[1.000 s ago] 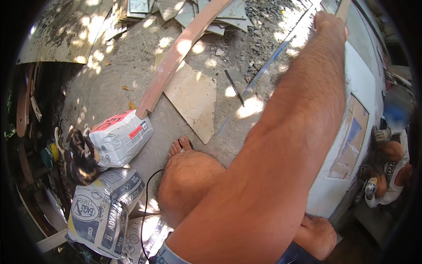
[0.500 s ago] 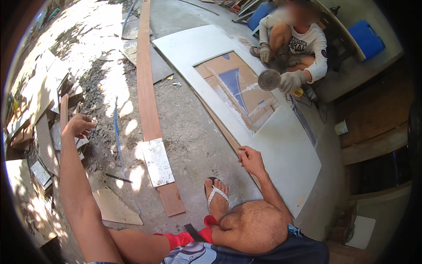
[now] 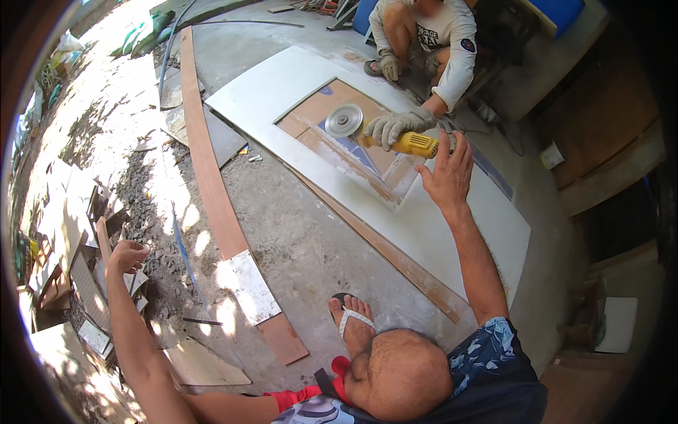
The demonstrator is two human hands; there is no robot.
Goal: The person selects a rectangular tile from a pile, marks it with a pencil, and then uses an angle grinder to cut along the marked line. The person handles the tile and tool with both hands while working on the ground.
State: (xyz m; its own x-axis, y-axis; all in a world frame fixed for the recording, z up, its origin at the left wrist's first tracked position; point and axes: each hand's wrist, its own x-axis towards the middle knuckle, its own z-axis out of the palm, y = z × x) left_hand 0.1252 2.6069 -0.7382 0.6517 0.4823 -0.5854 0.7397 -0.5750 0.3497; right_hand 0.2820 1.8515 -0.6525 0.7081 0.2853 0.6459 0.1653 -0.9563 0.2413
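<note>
My right hand (image 3: pixel 450 173) is raised over the white panel (image 3: pixel 311 63), its fingers apart. The fingertips are at the rear end of a yellow angle grinder (image 3: pixel 417 144); I cannot tell whether they touch it. A co-worker's gloved hand (image 3: pixel 395 128) grips the grinder's body, and its round disc (image 3: pixel 344 121) points to the left. Beneath it, the panel's rectangular opening shows brown board (image 3: pixel 311 116) with blue patches. Off to the left, my left hand (image 3: pixel 128 257) hangs loosely bent with nothing visible in it, near the scrap pieces.
A long brown plank (image 3: pixel 212 184) lies along the concrete, a whitish sheet (image 3: pixel 248 286) across its near part. Broken boards and tiles (image 3: pixel 78 212) are heaped at the left. The co-worker (image 3: pixel 431 49) squats beyond the panel. A small can (image 3: pixel 552 155) stands at the right.
My right hand has left the panel's near edge and reached forward and right to the grinder. The co-worker has brought the grinder left and nearer, over the opening. My view has shifted.
</note>
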